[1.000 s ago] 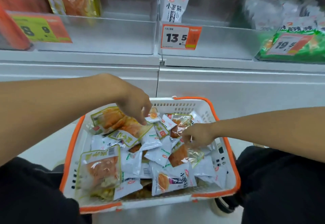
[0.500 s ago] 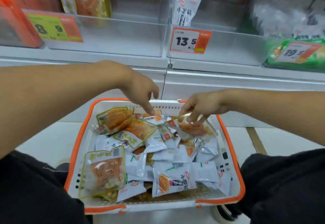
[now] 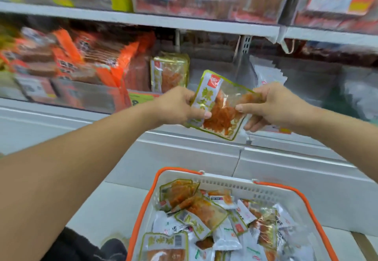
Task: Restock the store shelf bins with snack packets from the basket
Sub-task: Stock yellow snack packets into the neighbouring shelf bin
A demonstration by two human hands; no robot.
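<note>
Both arms reach forward and up, well above the basket (image 3: 206,181). The left hand (image 3: 176,105) has its fingers curled round the left edge of a clear, green-edged snack packet (image 3: 219,109), thumb pressed on the front. The right hand (image 3: 270,105) pinches the packet's right edge, thumb on the front and the other fingers curled behind it. The packet hangs tilted between them, above the basket and in front of the shelf bin (image 3: 169,72) where a like packet stands upright.

Half a second ago the hands were low at the basket's far rim, the right one lifting this packet from the pile and the left pointing down at the pile holding nothing. Since then both hands have risen to shelf height, and the left has joined the hold. The basket now sits low in view, with many packets left in it.
</note>
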